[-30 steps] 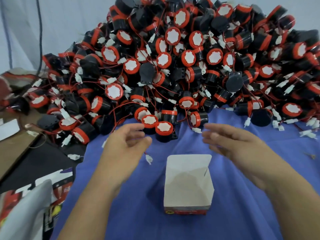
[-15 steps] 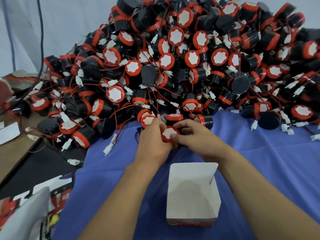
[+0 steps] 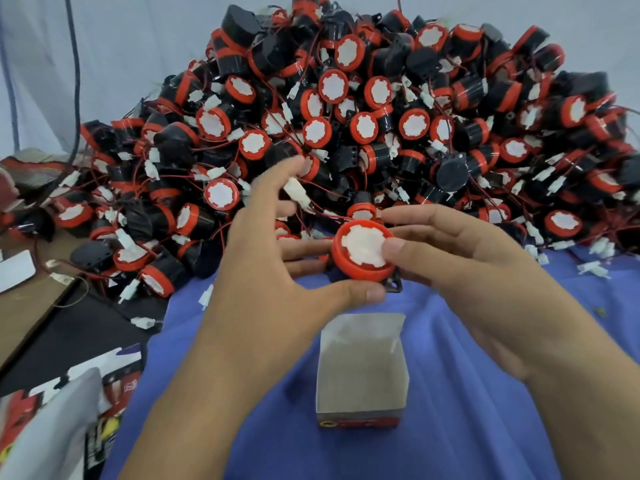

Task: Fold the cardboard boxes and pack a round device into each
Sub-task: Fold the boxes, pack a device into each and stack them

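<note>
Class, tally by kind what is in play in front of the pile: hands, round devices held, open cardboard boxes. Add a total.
Hands: 2 (left hand, right hand)
Held round device: 1
Open cardboard box: 1
Total: 4
The pile behind is too dense to count.

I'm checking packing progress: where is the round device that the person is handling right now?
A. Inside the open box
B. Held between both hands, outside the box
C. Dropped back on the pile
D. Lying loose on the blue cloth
B: the left hand and right hand both hold the round device by its edges, and the open box in front shows nothing inside.
</note>
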Available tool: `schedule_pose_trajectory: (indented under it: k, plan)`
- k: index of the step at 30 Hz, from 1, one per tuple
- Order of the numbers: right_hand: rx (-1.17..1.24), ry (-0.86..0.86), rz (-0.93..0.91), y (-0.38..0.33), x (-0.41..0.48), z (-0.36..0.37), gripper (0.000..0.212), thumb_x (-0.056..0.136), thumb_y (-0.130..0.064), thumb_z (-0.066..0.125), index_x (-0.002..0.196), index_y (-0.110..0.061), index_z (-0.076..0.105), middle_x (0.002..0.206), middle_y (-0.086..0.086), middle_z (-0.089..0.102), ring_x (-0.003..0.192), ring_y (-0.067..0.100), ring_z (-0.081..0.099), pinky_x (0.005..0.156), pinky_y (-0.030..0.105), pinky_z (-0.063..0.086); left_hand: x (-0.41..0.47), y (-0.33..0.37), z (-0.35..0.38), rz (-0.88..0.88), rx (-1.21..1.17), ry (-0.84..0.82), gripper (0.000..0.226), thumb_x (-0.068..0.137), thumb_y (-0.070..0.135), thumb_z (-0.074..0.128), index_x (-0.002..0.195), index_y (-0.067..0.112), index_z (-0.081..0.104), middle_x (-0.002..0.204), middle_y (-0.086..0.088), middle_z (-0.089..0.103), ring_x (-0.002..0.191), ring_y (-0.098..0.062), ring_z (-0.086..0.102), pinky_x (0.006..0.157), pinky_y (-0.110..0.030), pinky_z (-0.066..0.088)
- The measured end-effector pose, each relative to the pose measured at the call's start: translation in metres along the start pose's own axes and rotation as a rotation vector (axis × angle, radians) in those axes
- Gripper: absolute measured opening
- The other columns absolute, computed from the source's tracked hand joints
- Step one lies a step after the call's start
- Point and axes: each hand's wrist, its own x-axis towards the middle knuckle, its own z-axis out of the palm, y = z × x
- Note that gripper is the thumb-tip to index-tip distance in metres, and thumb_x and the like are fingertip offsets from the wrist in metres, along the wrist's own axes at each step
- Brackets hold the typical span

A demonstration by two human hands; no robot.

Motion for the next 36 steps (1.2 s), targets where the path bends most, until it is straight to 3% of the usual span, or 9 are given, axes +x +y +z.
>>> schedule_pose_trajectory:
  k: [4, 8, 13, 17, 20, 24, 30, 33, 36]
  plan:
    - [0.037, 0.024, 0.023, 0.002, -0.031, 0.004, 0.048, 0.061, -0.043, 0.079, 0.108, -0.032, 0.08, 0.107, -0.004, 0.078, 0.103, 0.011, 0.073, 0.099, 0.036, 0.052, -0.027, -0.004, 0.0, -0.054, -0.123, -0.005, 0.126, 0.031, 0.041, 0.103, 0.138, 0.061, 0.041, 0.119, 0.05, 0.049, 0.099, -0.003, 0.073, 0.076, -0.014, 0.058]
    - [-0.118, -0.026, -0.026, 0.008, -0.047, 0.009, 0.036, 0.071, -0.055, 0.072, 0.106, -0.049, 0.077, 0.101, -0.015, 0.076, 0.085, -0.002, 0.072, 0.074, 0.015, 0.055, -0.045, -0.014, 0.003, -0.092, -0.166, -0.022, 0.09, 0.036, 0.037, 0.103, 0.118, 0.046, 0.068, 0.115, 0.021, 0.072, 0.098, -0.009, 0.074, 0.081, -0.016, 0.059]
    - [-0.44, -0.169, -0.048, 0.014, -0.052, 0.008, 0.067, 0.059, -0.065, 0.076, 0.123, -0.064, 0.059, 0.127, -0.027, 0.057, 0.113, -0.002, 0.061, 0.095, 0.024, 0.053, -0.053, -0.018, 0.007, -0.056, -0.096, 0.035, 0.04, 0.06, 0.047, 0.083, 0.099, 0.041, 0.074, 0.102, 0.023, 0.075, 0.098, 0.003, 0.071, 0.081, -0.009, 0.054]
    - [-0.552, -0.097, -0.12, 0.016, -0.052, 0.017, 0.05, 0.066, -0.061, 0.075, 0.113, -0.066, 0.057, 0.12, -0.035, 0.057, 0.118, -0.007, 0.053, 0.092, 0.019, 0.048, -0.055, -0.021, 0.002, -0.017, -0.068, -0.001, 0.031, 0.072, 0.046, 0.088, 0.098, 0.044, 0.073, 0.105, 0.02, 0.076, 0.105, -0.003, 0.071, 0.089, -0.013, 0.055]
    - [-0.656, -0.072, -0.078, 0.018, -0.056, 0.02, 0.069, 0.058, -0.072, 0.068, 0.123, -0.071, 0.043, 0.122, -0.043, 0.046, 0.122, -0.017, 0.039, 0.094, 0.015, 0.041, -0.058, -0.023, -0.003, -0.024, -0.022, -0.036, 0.032, 0.072, 0.049, 0.089, 0.099, 0.043, 0.072, 0.104, 0.018, 0.076, 0.105, -0.005, 0.072, 0.088, -0.015, 0.056]
    - [-0.731, -0.113, -0.111, 0.015, -0.058, 0.023, 0.058, 0.064, -0.061, 0.069, 0.12, -0.06, 0.05, 0.12, -0.036, 0.052, 0.119, -0.011, 0.043, 0.091, 0.018, 0.041, -0.062, -0.024, -0.01, -0.031, 0.042, -0.026, 0.037, 0.068, 0.06, 0.082, 0.096, 0.04, 0.071, 0.098, 0.017, 0.076, 0.095, -0.002, 0.074, 0.078, -0.015, 0.059]
    - [-0.853, -0.166, -0.092, 0.025, -0.057, 0.021, 0.058, 0.082, -0.037, 0.082, 0.119, -0.059, 0.043, 0.122, -0.05, 0.033, 0.113, -0.03, 0.028, 0.088, -0.008, 0.021, -0.066, -0.031, -0.01, -0.123, 0.266, -0.112, 0.045, 0.062, 0.072, 0.073, 0.102, 0.053, 0.065, 0.11, 0.037, 0.065, 0.103, 0.014, 0.061, 0.082, -0.021, 0.053]
    - [-0.837, -0.15, -0.09, 0.028, -0.055, 0.019, 0.065, 0.081, -0.024, 0.084, 0.114, -0.059, 0.041, 0.119, -0.046, 0.048, 0.112, -0.023, 0.042, 0.088, -0.004, 0.03, -0.066, -0.033, -0.007, -0.138, 0.345, -0.141, 0.044, 0.058, 0.074, 0.064, 0.1, 0.059, 0.062, 0.113, 0.04, 0.059, 0.107, 0.022, 0.05, 0.078, -0.01, 0.04]
    - [-0.846, -0.13, -0.086, 0.034, -0.055, 0.02, 0.067, 0.079, -0.024, 0.085, 0.112, -0.061, 0.039, 0.113, -0.038, 0.059, 0.111, -0.015, 0.05, 0.086, 0.001, 0.039, -0.064, -0.035, -0.003, -0.122, 0.391, -0.181, 0.03, 0.068, 0.057, 0.076, 0.095, 0.054, 0.064, 0.113, 0.039, 0.056, 0.113, 0.022, 0.044, 0.083, 0.002, 0.033]
